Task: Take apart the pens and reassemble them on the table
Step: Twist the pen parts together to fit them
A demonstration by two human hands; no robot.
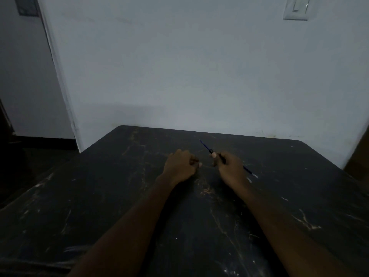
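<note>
Dark tabletop, scuffed with pale scratches, filling the lower half of the frame. Plain white wall across the upper half. Light switch plate at upper right. Door frame edge slanting down the left side.

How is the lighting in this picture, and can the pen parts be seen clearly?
Head view: dim and grainy; the dark scratched table swallows detail; the thin blue pen refill in the right hand shows faintly; the left hand is closed, contents hidden; wide-angle bending at edges.
</note>
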